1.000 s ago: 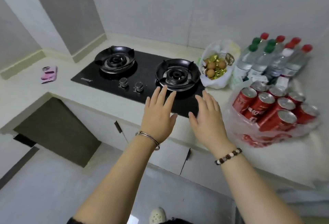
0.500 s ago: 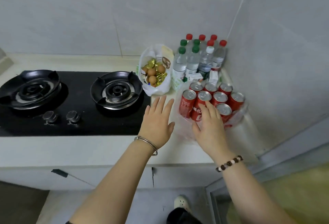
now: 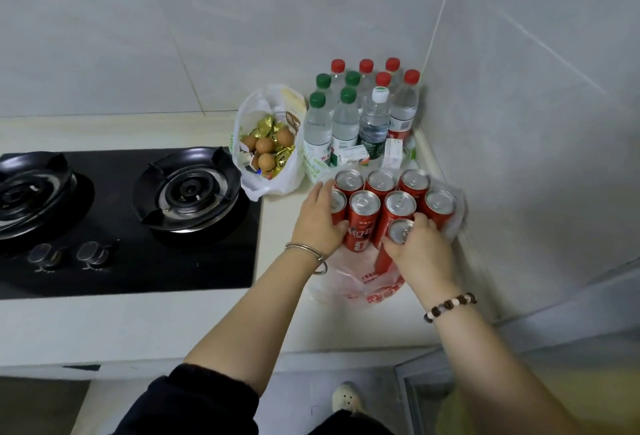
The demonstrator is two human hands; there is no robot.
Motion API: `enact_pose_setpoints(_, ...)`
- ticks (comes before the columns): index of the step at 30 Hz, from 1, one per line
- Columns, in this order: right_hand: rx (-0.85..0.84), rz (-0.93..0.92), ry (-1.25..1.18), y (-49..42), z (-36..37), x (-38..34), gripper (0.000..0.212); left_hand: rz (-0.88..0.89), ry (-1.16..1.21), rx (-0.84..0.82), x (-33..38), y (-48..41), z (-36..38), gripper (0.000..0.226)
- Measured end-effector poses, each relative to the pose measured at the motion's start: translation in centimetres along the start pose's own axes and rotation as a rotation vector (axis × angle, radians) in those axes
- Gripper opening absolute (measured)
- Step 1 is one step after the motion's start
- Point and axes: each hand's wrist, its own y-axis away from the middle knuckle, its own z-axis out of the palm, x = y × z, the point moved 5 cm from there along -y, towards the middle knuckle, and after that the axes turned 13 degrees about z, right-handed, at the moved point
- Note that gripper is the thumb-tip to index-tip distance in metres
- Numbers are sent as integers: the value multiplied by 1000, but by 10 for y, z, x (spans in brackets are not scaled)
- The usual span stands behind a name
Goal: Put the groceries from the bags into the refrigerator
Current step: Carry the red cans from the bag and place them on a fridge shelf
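Several red soda cans stand upright in a flattened clear plastic bag in the counter's right corner. My left hand wraps around the leftmost can. My right hand grips the nearest can, its fingers curled over the rim. Behind the cans stand several water bottles with green and red caps. A white bag to their left holds brown eggs and gold-wrapped sweets.
A black two-burner gas stove fills the counter to the left. Two small boxes lie between bottles and cans. Tiled walls close the corner behind and to the right. The pale counter edge runs along the front; a shoe shows on the floor.
Both hands moved forward from above the counter onto the cans and closed on them. The view turned right and came nearer to the corner.
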Motion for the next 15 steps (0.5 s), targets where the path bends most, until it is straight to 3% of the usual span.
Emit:
enact_pose_setpoints(9,-85,42,-24,-12,14,13,62,-214,83,95,-24,-11,16,84)
enact_pose_setpoints(15,-83,26,-45,-11,12,10,54,-246,-13,163,-20,-4,6,53)
